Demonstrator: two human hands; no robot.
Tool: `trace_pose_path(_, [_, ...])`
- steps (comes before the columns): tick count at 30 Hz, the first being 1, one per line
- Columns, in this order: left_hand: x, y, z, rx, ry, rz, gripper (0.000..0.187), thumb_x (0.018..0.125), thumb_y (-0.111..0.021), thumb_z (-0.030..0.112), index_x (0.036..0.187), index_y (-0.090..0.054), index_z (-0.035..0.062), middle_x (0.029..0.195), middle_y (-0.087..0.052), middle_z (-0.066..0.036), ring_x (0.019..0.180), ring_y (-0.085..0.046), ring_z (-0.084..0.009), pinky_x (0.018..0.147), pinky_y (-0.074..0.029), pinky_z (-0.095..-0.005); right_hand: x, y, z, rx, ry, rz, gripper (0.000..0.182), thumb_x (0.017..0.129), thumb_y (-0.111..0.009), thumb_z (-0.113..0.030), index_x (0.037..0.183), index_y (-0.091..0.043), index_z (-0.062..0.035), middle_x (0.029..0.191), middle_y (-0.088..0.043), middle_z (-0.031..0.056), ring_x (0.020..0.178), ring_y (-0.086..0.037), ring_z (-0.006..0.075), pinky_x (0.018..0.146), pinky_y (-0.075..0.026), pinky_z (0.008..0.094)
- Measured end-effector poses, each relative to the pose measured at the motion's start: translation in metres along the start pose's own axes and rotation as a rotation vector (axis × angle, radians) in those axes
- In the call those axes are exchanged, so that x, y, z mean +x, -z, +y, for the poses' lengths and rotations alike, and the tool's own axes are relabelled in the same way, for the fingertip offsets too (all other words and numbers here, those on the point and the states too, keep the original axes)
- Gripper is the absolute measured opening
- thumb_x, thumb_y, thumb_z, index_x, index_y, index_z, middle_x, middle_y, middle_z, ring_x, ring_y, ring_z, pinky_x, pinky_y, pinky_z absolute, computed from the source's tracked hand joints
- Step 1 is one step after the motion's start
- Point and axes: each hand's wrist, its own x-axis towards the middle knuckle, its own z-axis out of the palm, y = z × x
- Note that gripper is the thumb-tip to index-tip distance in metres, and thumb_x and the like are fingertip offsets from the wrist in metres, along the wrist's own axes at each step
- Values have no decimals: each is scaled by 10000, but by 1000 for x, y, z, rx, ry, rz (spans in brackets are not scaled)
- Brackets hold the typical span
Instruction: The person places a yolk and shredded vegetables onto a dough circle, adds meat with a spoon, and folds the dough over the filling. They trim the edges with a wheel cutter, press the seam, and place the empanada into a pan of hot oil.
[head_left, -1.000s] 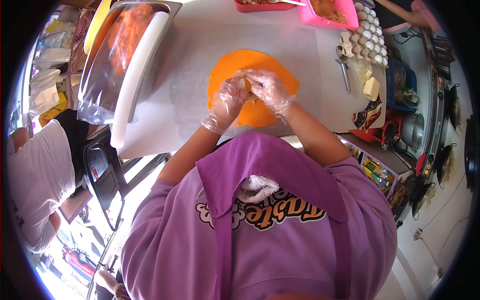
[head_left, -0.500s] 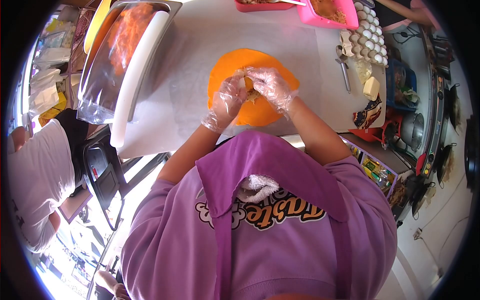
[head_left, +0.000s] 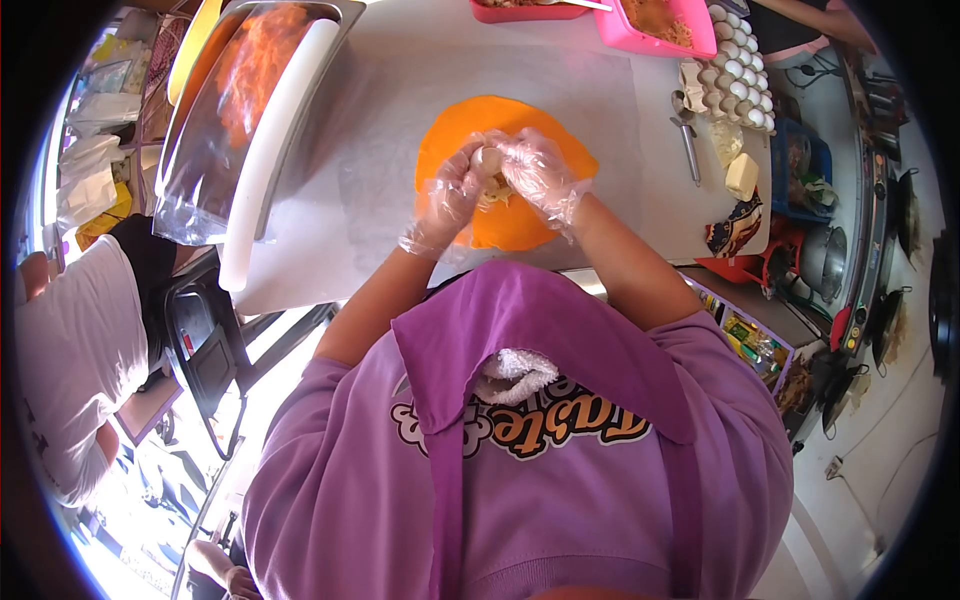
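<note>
A flat round of orange dough (head_left: 455, 135) lies on the worktable, with pale shredded filling (head_left: 494, 196) heaped at its middle. Over that heap both hands meet, each in a clear plastic glove. The fingers of my left hand (head_left: 455, 192) are closed around a whitish, rounded eggshell (head_left: 488, 160). My right hand (head_left: 537, 170) is curled against the same shell from the other side, its fingertips at the upper edge. The gloved fingers partly cover the shell and the filling.
A metal tray (head_left: 345, 15) of orange dough under plastic stands left, a long white roller (head_left: 270, 160) along it. A pink tub (head_left: 690, 45), egg carton (head_left: 735, 75), metal scoop (head_left: 688, 140) and butter-like block (head_left: 741, 177) sit right. People stand at both sides.
My hands have turned slightly over the filling. The whitish shell now shows more plainly between the fingers, and more of the pale filling is uncovered below them.
</note>
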Motion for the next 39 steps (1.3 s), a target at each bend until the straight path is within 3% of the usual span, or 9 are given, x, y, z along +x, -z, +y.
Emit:
trace_pose_path(3, [2,7,2,-112,2,-15,496,960,-515,300,1313,-470,-45,1039,-620,-53,950,-573,-127,876,-451,-265,16,18,30,-427,407,-35,437,912,-518,-257,1276,-546,-16,1289,-492,150,1160,-503,285,979,-389,353])
trace_pose_path(9, [7,21,12,-201,64,-76,558,929,-551,382,1307,-496,-24,1097,-626,-66,928,-594,-147,854,-462,-270,-7,34,-17,30,189,-95,457,957,-447,-341,1345,-515,-109,1453,-404,67,1334,-364,229,1041,-334,362])
trace_pose_path(18, [6,31,23,-285,118,-65,483,928,-509,364,1277,-560,34,887,-622,-24,783,-544,-115,751,-443,-256,12,26,17,89,259,23,340,929,-456,-193,1201,-605,-54,1246,-568,47,1177,-477,176,975,-379,337])
trace_pose_path(26, [-13,45,87,-652,257,0,467,933,-423,170,1356,-433,-28,1302,-527,-126,1200,-506,-196,1027,-404,-331,26,21,28,186,320,16,287,884,-495,-70,1132,-630,-20,1150,-596,79,1117,-527,195,999,-388,330])
trace_pose_path(30, [-23,44,102,-725,202,45,459,928,-404,147,1351,-437,-29,1292,-537,-134,1198,-509,-208,1035,-396,-338,38,11,25,103,632,5,277,812,-454,79,973,-671,19,1070,-606,128,1041,-577,213,928,-465,322])
trace_pose_path(33, [-36,48,107,-655,46,-2,467,913,-424,158,1339,-446,-31,1296,-532,-139,1181,-519,-232,1038,-391,-359,49,11,27,6,800,14,296,767,-439,117,931,-668,23,1029,-610,122,1005,-590,223,909,-475,318])
trace_pose_path(34, [-41,49,108,-706,93,70,510,911,-474,297,1307,-475,-25,1218,-569,-124,1142,-529,-210,975,-410,-328,50,12,24,-138,854,71,310,747,-432,130,922,-663,21,1001,-612,120,988,-595,226,906,-474,316])
trace_pose_path(35, [-46,50,108,-756,138,144,582,910,-524,435,1275,-504,-19,1139,-605,-110,1104,-539,-187,911,-429,-297,48,13,22,-141,860,59,310,747,-432,130,922,-663,21,1001,-612,120,988,-595,226,906,-474,316])
trace_pose_path(39, [-92,58,68,-681,-123,164,516,886,-530,442,1168,-552,10,1098,-608,-124,996,-569,-181,825,-467,-309,46,17,24,5,688,-13,326,723,-424,142,900,-661,6,975,-633,125,970,-601,245,901,-476,327])
